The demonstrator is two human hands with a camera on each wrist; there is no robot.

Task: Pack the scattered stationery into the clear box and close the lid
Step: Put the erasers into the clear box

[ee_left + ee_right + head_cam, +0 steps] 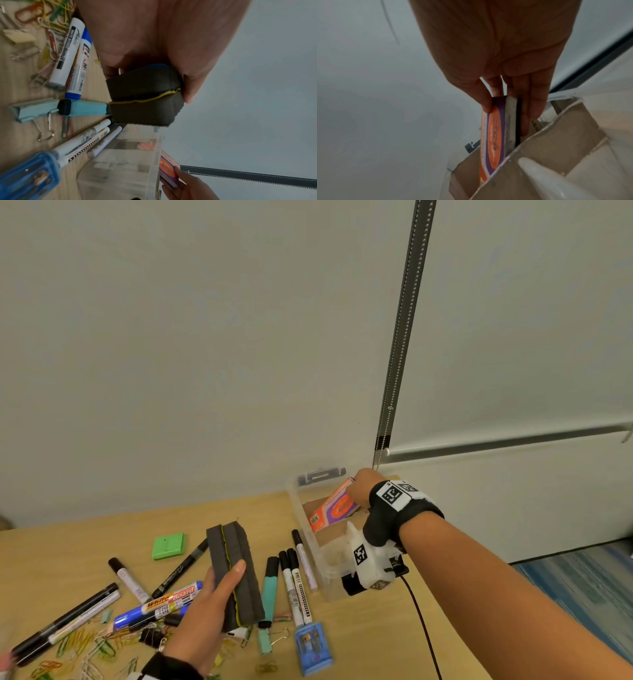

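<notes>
Right hand point(363, 487): pinched the top end of the orange-and-purple packet point(334, 506), thumb on its face, fingers point(533, 102) behind it.
Packet: stood tilted, lower end inside the clear box point(310, 537), upper end above the rim.
Clear box: sat open near the table's point(370, 635) far right corner, by the wall.
Left hand point(214, 607): gripped the dark felt eraser point(234, 573) with a yellow seam, held above the table's near edge.
Loose stationery: markers point(297, 589), a teal highlighter point(270, 590), a green pad point(169, 546), a blue sharpener point(313, 648), binder clips and paper clips point(73, 642) lay scattered toward the near left edge.
</notes>
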